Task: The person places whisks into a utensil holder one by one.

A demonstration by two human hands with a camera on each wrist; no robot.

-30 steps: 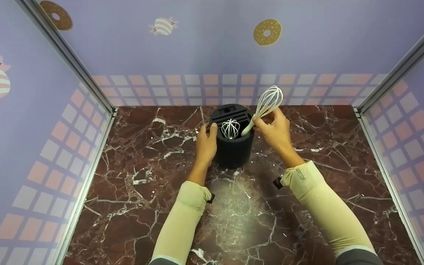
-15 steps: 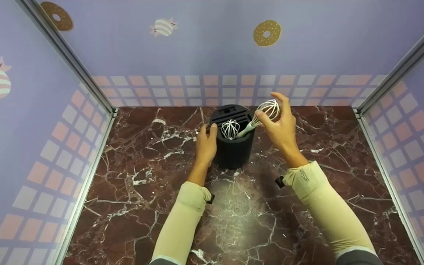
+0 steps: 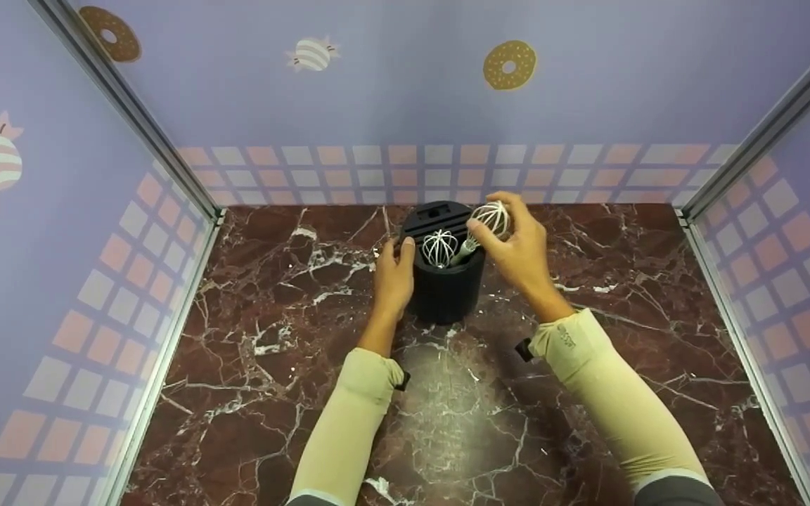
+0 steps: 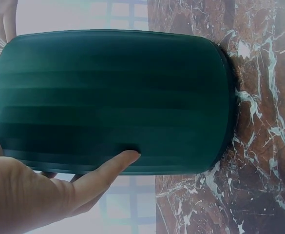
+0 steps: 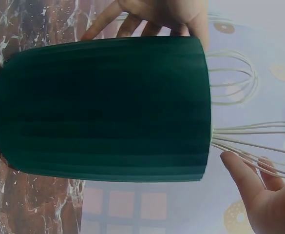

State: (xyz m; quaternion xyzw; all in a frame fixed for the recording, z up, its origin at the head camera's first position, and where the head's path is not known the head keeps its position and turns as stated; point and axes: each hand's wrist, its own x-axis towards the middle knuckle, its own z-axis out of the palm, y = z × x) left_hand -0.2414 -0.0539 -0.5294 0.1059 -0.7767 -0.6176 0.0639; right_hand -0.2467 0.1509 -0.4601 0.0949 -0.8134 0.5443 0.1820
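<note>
A dark ribbed knife and utensil holder [image 3: 446, 299], green-tinged in both wrist views, stands upright on the marbled surface. My left hand [image 3: 395, 275] grips its left side, with the thumb near the rim; in the left wrist view a finger lies along the holder's wall [image 4: 108, 97]. My right hand [image 3: 521, 249] holds a whisk [image 3: 493, 216] by its wire head, between thumb and fingers. That whisk leans right, its pale handle partly inside the front compartment and its lower end hidden. A second, smaller-looking whisk [image 3: 439, 247] stands in the same compartment, wires up.
Slots [image 3: 440, 214] cut the rear part of the holder's top. The marbled surface [image 3: 292, 309] spreads around it. Purple patterned panels [image 3: 405, 84] close off the back and both sides, with metal strips [image 3: 183, 281] along the side edges.
The whisk in my right hand has gone lower into the holder and become more upright. My right hand has shifted from its handle end up to the wires. My left hand stays put.
</note>
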